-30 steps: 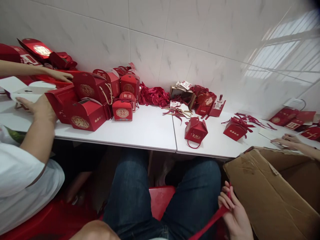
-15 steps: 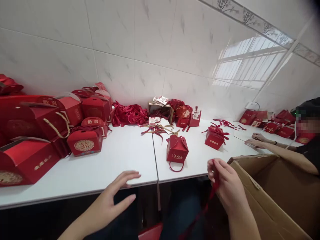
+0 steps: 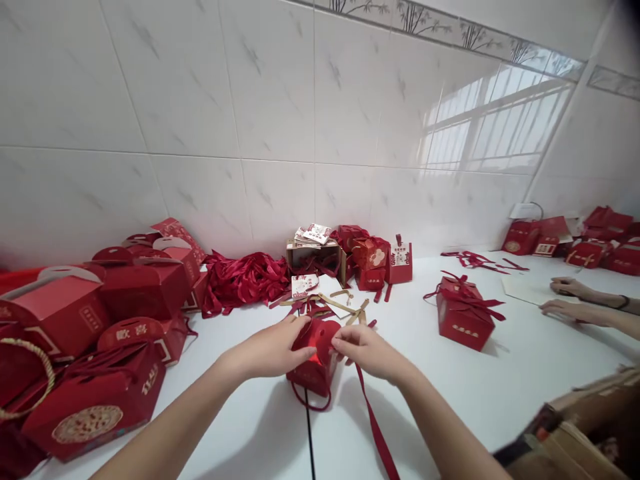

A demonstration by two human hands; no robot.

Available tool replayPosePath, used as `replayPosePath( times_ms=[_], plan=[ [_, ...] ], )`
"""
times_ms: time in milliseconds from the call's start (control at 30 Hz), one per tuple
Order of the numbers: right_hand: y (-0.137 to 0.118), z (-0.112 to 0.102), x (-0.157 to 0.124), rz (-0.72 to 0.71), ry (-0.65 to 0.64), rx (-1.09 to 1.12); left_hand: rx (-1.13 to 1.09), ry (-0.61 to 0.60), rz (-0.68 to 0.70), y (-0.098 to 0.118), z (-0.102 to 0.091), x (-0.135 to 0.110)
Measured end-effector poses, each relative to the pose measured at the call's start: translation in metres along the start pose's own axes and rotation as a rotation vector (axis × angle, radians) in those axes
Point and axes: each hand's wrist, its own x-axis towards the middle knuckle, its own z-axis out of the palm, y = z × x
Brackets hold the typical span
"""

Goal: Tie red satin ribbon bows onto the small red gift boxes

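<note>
Pinching a red ribbon (image 3: 374, 423), the right hand (image 3: 367, 350) has its thumb and fingertips drawn together against the right flap of a small red box (image 3: 316, 380). The ribbon's long end trails down over the table (image 3: 240, 413). On the box's left side, the left hand (image 3: 273, 345) touches the top with its thumb parted from the fingers; whether it grips, I cannot tell. The box stands upright across the table seam, a cord loop (image 3: 311, 406) lying at its front. Just behind it are loose gold strips (image 3: 345, 308), then a small carton (image 3: 343, 267) with cards (image 3: 316, 233) on top. A ribbon heap (image 3: 245, 283) lies left of that, near larger red boxes (image 3: 90, 420). To the right stands a ribbon-tied box (image 3: 464, 317); farther off, another person's hands (image 3: 573, 312) rest at the table.
</note>
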Motion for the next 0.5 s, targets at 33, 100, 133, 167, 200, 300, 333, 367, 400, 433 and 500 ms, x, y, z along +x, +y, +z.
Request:
replayPosePath(
  times_ms=[33,100,133,167,200,300,333,367,400,433,500],
  plan=[
    [-0.011,-0.008,0.008,-0.040,-0.045,-0.105,0.039,-0.029,-0.028,-0.005,-0.008,0.003],
    [-0.036,-0.025,0.019,-0.090,-0.098,-0.259,0.088,-0.052,-0.065,-0.009,-0.018,0.005],
    [-0.049,-0.033,0.021,-0.124,-0.059,-0.285,0.085,-0.020,-0.056,-0.009,-0.019,0.006],
    [-0.061,-0.038,0.020,-0.182,0.013,-0.274,0.072,0.013,-0.033,-0.008,-0.019,0.006],
    [-0.072,-0.041,0.017,-0.284,0.149,-0.228,0.059,0.041,-0.003,-0.007,-0.018,0.006],
    [-0.092,-0.040,-0.005,-0.698,0.640,-0.036,0.052,0.052,0.082,-0.004,-0.013,0.007],
    [-0.094,-0.039,-0.015,-0.816,0.752,0.012,0.059,0.041,0.102,-0.005,-0.012,0.008],
    [-0.094,-0.038,-0.024,-0.881,0.811,0.026,0.067,0.028,0.117,-0.005,-0.012,0.009],
    [-0.093,-0.039,-0.031,-0.898,0.815,0.000,0.077,0.017,0.126,-0.006,-0.011,0.010],
    [-0.091,-0.041,-0.036,-0.860,0.765,-0.069,0.086,0.006,0.132,-0.008,-0.011,0.012],
    [-0.087,-0.046,-0.037,-0.680,0.551,-0.279,0.101,-0.011,0.136,-0.010,-0.010,0.015]
  ],
)
